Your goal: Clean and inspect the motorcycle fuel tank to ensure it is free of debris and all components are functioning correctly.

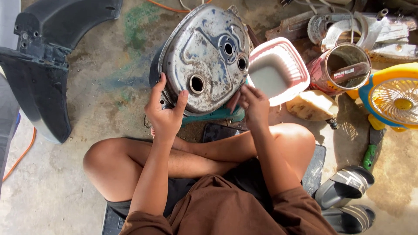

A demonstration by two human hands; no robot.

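We see a grey metal engine cover (204, 56) blotched with worn blue paint, resting on a teal base (213, 115). Beside it we note a pink slatted basket (291, 61), a yellow and blue fan (394, 96), and grey striped sandals (346, 185).

Left: black plastic fairing (39, 69) on the concrete floor (56, 187) — orange cable (21, 154) beside it
Right: yellow-and-blue fan (394, 98), red metal can (339, 69), yellow sponge (311, 105)
Lower right: grey striped sandals (346, 198) — one pair
Middle: pink basket (278, 69), tilted
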